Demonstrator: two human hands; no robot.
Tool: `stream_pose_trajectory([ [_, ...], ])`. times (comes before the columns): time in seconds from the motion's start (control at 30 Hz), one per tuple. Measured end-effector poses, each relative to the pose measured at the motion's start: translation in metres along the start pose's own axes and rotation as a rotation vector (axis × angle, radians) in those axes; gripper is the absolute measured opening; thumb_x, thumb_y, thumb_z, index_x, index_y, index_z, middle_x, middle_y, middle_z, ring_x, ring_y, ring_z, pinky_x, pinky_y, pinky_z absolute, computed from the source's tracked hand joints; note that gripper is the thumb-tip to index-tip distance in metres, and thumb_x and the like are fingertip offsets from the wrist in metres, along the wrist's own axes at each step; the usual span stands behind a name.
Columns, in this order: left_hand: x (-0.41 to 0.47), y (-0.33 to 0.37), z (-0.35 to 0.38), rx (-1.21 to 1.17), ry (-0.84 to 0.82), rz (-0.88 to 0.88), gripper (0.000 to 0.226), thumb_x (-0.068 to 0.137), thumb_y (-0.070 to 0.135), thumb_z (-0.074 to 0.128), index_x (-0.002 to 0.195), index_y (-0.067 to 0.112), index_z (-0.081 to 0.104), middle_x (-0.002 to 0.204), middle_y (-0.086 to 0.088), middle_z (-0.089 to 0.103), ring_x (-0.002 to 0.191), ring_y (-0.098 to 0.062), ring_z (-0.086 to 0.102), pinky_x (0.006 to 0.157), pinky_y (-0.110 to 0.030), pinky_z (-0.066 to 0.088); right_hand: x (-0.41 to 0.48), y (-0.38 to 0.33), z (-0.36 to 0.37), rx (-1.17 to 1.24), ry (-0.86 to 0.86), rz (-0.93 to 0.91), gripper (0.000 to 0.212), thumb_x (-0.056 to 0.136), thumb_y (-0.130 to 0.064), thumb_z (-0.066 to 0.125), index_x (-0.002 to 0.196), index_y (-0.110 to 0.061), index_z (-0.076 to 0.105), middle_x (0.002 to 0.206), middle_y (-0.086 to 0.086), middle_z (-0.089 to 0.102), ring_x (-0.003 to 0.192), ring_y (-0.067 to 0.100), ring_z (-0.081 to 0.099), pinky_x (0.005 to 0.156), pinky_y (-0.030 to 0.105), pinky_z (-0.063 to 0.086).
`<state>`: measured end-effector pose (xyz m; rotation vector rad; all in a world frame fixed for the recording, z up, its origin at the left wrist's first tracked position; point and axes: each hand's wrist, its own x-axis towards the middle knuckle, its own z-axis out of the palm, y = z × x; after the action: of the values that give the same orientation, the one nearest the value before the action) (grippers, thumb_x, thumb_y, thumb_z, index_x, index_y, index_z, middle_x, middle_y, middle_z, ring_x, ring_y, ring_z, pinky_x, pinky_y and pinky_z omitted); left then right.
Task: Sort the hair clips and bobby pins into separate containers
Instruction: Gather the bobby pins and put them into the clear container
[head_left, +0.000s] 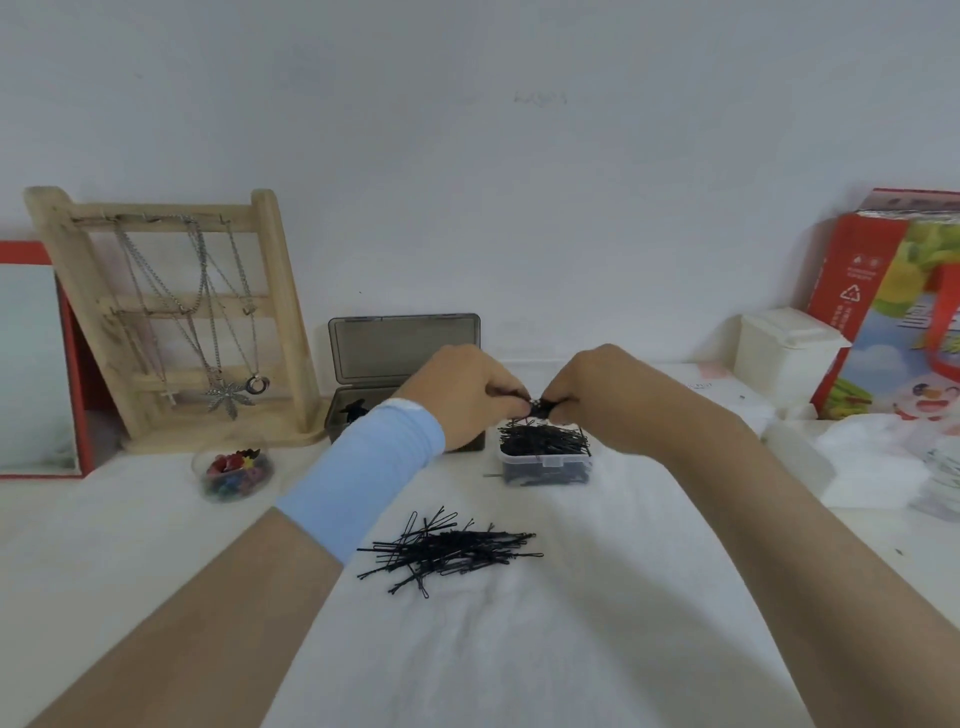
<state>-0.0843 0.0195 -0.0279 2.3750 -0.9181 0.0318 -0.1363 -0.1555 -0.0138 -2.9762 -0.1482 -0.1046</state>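
Head view, my left hand (462, 389): fingers and thumb curled, pinching the left end of a small black item (537, 409); a light blue sleeve (374, 473) covers the wrist.
My right hand (602, 395): fingers curled too, pinching the same item from the right. I cannot tell if it is a clip or a tangle of pins.
Where it is: just above the clear box (545, 462), far of centre.
Clear box: heaped over its rim with black bobby pins (545, 440).
Loose pile (452, 548): more pins, nearer me than the box, on the white cloth (519, 649).
Grey case (405, 353): behind my left hand, lid up, a black hair clip (356, 410) inside.
Round dish (234, 475): left, holding coloured clips.
Far left: wooden stand (171, 312) hung with necklaces; red-framed mirror (31, 364).
Far right: white lidded tub (789, 353); red carton (893, 301).
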Motion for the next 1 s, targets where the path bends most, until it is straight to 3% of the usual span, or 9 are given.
stream_pose_trajectory([
  [0.13, 0.03, -0.008, 0.016, -0.132, 0.003, -0.07, 0.011, 0.086, 0.027, 0.071, 0.09, 0.033, 0.079, 0.072, 0.004, 0.072, 0.061, -0.008, 0.061, 0.079, -0.029, 0.056, 0.025, 0.019, 0.004, 0.007, 0.023, 0.06, 0.012, 0.088, -0.019, 0.066, 0.092, -0.015, 0.077, 0.078, 0.011, 0.067, 0.072, 0.027, 0.057, 0.06, 0.029, 0.039],
  [0.3, 0.042, -0.025, 0.039, 0.036, -0.156, -0.08, 0.019, 0.089, 0.035, 0.067, 0.106, 0.035, 0.076, 0.1, 0.007, 0.073, 0.092, -0.017, 0.067, 0.084, -0.028, 0.052, 0.033, 0.033, 0.029, 0.085, -0.049, 0.073, 0.008, 0.084, -0.019, 0.069, 0.078, -0.017, 0.073, 0.069, 0.004, 0.061, 0.069, 0.024, 0.057, 0.058, 0.028, 0.042],
  [0.4, 0.041, -0.031, 0.036, 0.114, -0.231, -0.103, 0.035, 0.094, 0.043, 0.058, 0.127, 0.032, 0.066, 0.127, 0.008, 0.062, 0.113, -0.014, 0.059, 0.096, -0.027, 0.042, 0.029, 0.043, 0.032, 0.248, -0.019, 0.072, 0.019, 0.084, -0.022, 0.073, 0.101, -0.014, 0.076, 0.097, -0.003, 0.073, 0.092, 0.019, 0.066, 0.081, 0.031, 0.053],
  [0.5, 0.038, -0.038, 0.03, 0.057, -0.115, -0.074, 0.033, 0.096, 0.036, 0.058, 0.129, 0.033, 0.063, 0.129, 0.011, 0.062, 0.112, -0.009, 0.059, 0.104, -0.029, 0.043, 0.026, 0.053, 0.024, 0.34, 0.051, 0.097, 0.024, 0.084, -0.019, 0.074, 0.107, -0.025, 0.076, 0.102, -0.013, 0.072, 0.099, 0.005, 0.064, 0.09, 0.021, 0.046],
  [0.67, 0.034, -0.04, 0.042, 0.17, -0.19, -0.016, 0.027, 0.089, 0.038, 0.067, 0.115, 0.034, 0.072, 0.121, 0.014, 0.061, 0.105, -0.008, 0.053, 0.1, -0.03, 0.041, 0.023, 0.054, 0.029, 0.336, -0.001, 0.093, 0.022, 0.085, -0.019, 0.073, 0.102, -0.031, 0.077, 0.081, -0.025, 0.063, 0.082, 0.001, 0.063, 0.075, 0.019, 0.048],
  [0.77, 0.033, -0.041, 0.046, 0.217, -0.159, 0.003, 0.026, 0.089, 0.033, 0.069, 0.114, 0.032, 0.073, 0.117, 0.01, 0.062, 0.107, -0.01, 0.05, 0.101, -0.03, 0.04, 0.026, 0.049, 0.037, 0.286, -0.054, 0.06, 0.022, 0.085, -0.015, 0.072, 0.096, -0.032, 0.079, 0.074, -0.019, 0.063, 0.07, 0.01, 0.062, 0.061, 0.019, 0.049],
  [0.83, 0.031, -0.039, 0.045, 0.22, -0.126, 0.007, 0.031, 0.091, 0.035, 0.065, 0.122, 0.032, 0.068, 0.121, 0.011, 0.06, 0.112, -0.01, 0.051, 0.102, -0.03, 0.039, 0.027, 0.051, 0.035, 0.318, -0.003, 0.079, 0.019, 0.085, -0.015, 0.072, 0.095, -0.03, 0.078, 0.073, -0.018, 0.062, 0.06, 0.001, 0.059, 0.051, 0.011, 0.042],
  [0.9, 0.027, -0.034, 0.046, 0.177, -0.105, 0.022, 0.038, 0.094, 0.038, 0.059, 0.132, 0.031, 0.06, 0.129, 0.013, 0.056, 0.118, -0.009, 0.05, 0.106, -0.029, 0.037, 0.026, 0.052, 0.034, 0.324, 0.044, 0.091, 0.019, 0.086, -0.017, 0.072, 0.098, -0.031, 0.076, 0.077, -0.021, 0.061, 0.064, -0.002, 0.059, 0.053, 0.01, 0.042],
  [1.0, 0.023, -0.026, 0.05, 0.234, -0.221, 0.068, 0.041, 0.099, 0.038, 0.051, 0.139, 0.031, 0.054, 0.141, 0.018, 0.052, 0.124, -0.011, 0.05, 0.109, -0.032, 0.037, 0.027, 0.048, 0.036, 0.255, -0.046, 0.072, 0.021, 0.086, -0.014, 0.068, 0.097, -0.029, 0.077, 0.077, -0.017, 0.063, 0.073, 0.009, 0.062, 0.064, 0.02, 0.05],
])
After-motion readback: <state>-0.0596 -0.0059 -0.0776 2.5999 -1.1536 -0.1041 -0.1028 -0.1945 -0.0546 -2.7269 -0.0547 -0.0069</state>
